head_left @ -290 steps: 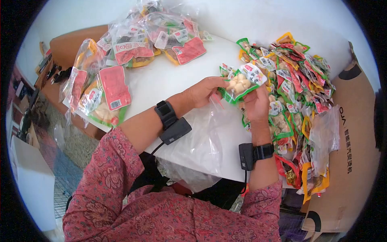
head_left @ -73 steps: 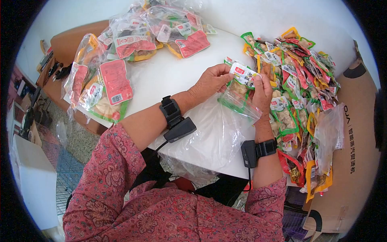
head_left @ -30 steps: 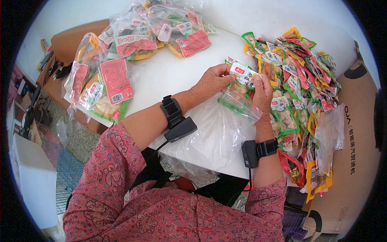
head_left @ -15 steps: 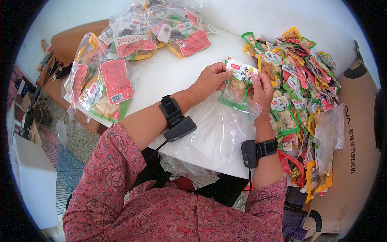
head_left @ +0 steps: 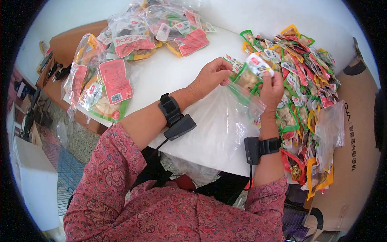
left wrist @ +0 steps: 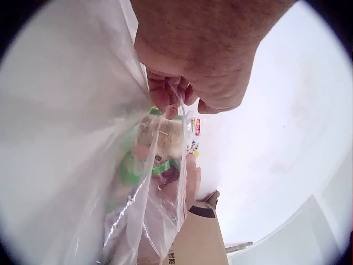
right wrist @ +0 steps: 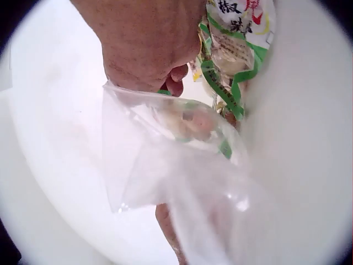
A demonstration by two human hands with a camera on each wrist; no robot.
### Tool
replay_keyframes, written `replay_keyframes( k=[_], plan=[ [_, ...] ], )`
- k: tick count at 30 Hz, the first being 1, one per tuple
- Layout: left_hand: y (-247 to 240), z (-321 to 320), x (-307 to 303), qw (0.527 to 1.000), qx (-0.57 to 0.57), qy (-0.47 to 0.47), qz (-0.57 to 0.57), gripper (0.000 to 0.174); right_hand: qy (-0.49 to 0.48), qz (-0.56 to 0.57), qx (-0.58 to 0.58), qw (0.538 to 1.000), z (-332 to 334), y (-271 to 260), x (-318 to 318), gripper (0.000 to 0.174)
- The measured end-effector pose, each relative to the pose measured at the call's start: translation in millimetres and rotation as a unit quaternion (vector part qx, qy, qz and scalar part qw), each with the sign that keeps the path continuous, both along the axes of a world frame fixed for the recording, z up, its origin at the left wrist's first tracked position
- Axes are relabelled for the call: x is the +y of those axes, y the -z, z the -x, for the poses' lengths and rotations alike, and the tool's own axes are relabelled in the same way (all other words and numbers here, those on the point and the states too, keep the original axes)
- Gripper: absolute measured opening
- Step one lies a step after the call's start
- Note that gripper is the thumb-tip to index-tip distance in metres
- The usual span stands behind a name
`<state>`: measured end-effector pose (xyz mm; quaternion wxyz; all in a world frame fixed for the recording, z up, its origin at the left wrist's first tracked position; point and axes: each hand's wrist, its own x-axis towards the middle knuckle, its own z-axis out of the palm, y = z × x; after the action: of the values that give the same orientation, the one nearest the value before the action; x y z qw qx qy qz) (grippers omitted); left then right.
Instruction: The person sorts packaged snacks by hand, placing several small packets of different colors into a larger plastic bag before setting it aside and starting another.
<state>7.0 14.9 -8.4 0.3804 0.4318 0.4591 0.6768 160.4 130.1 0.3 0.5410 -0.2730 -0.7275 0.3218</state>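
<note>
In the head view my left hand (head_left: 209, 79) pinches the rim of a clear zip bag (head_left: 213, 129), which drapes down over the white table. The left wrist view shows the film (left wrist: 127, 165) bunched between those fingertips. My right hand (head_left: 272, 90) holds a green-edged snack packet (head_left: 248, 78) by its white label end, tilted, pale food showing in its window. It overlaps the bag's mouth. Seen from the right wrist, the bag's edge (right wrist: 165, 99) runs just below the right hand (right wrist: 149, 44), the packet (right wrist: 237, 55) beside it.
A large heap of small packets (head_left: 298, 72) covers the table's right side, with flat clear bags (head_left: 328, 125) lying on it. Filled clear bags (head_left: 133, 40) stand at the back left, another (head_left: 105, 84) at the left edge. A cardboard box (head_left: 350, 153) stands at right.
The packet, held upright between both hands half a second ago, has tilted and shifted right with my right hand. My left fingers have left the packet and now pinch the bag's rim.
</note>
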Motion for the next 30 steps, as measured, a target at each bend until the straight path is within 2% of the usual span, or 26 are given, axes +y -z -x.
replay_keyframes(
  k=[2,3,5,6,8,9,11,13,18,21,23,24,26,28,30],
  plan=[
    [-1.6,1.2,-2.6,0.991,0.127,0.03,-0.006,0.012,0.003,0.051,0.089,0.995,-6.5,-6.7,4.1,0.012],
    [-6.0,-0.1,-5.8,0.991,0.128,0.031,-0.005,0.012,0.005,0.062,0.111,0.992,-7.5,-13.0,-1.1,0.012],
    [-14.4,-3.4,-11.6,0.925,0.374,0.01,-0.062,0.015,0.007,0.075,0.119,0.99,-9.4,-17.3,-3.1,0.012],
    [-12.9,-1.8,-10.7,0.925,0.375,0.012,-0.061,0.015,0.008,0.088,0.126,0.988,-10.0,-17.9,-3.1,0.013],
    [-10.6,1.2,-7.8,0.844,0.512,0.024,-0.156,0.017,-0.005,0.082,0.118,0.99,-11.0,-14.5,2.4,0.013],
    [-10.9,0.1,-8.3,0.844,0.512,0.025,-0.156,0.017,-0.021,0.075,0.107,0.991,-10.4,-12.3,4.9,0.013],
    [-11.5,-2.0,-9.4,0.83,0.541,-0.042,-0.128,0.019,-0.046,0.093,0.084,0.991,-6.9,-5.7,7.8,0.013],
    [-13.8,-2.0,-9.6,0.831,0.538,-0.033,-0.139,0.018,-0.078,0.139,0.04,0.986,-4.0,-4.9,2.2,0.015],
    [-24.0,-3.8,-17.3,0.81,0.568,0.001,-0.144,0.017,-0.078,0.116,0.037,0.989,-1.6,-0.4,4.2,0.017],
    [-21.0,-0.8,-13.8,0.794,0.599,0.018,-0.097,0.014,-0.085,0.117,0.049,0.988,-2.2,-3.1,1.4,0.018],
    [-19.7,-0.3,-11.7,0.876,0.473,0.047,-0.086,0.009,-0.104,0.131,0.059,0.984,-3.7,-7.7,-1.7,0.019],
    [-18.5,-0.2,-10.6,0.876,0.473,0.047,-0.086,0.009,-0.137,0.164,0.055,0.975,-4.6,-9.5,-2.9,0.02],
    [-15.8,0.7,-8.9,0.94,0.331,0.064,-0.053,0.006,-0.169,0.197,0.051,0.964,-5.1,-7.9,-1.1,0.022],
    [-15.1,4.0,-8.4,0.939,0.335,0.057,-0.052,0.006,-0.272,0.317,0.003,0.909,-5.2,-6.3,1.2,0.025],
    [-12.5,6.7,-6.1,0.938,0.338,0.05,-0.05,0.006,-0.284,0.345,-0.018,0.894,-7.9,-12.0,-7.5,0.026]
  ],
)
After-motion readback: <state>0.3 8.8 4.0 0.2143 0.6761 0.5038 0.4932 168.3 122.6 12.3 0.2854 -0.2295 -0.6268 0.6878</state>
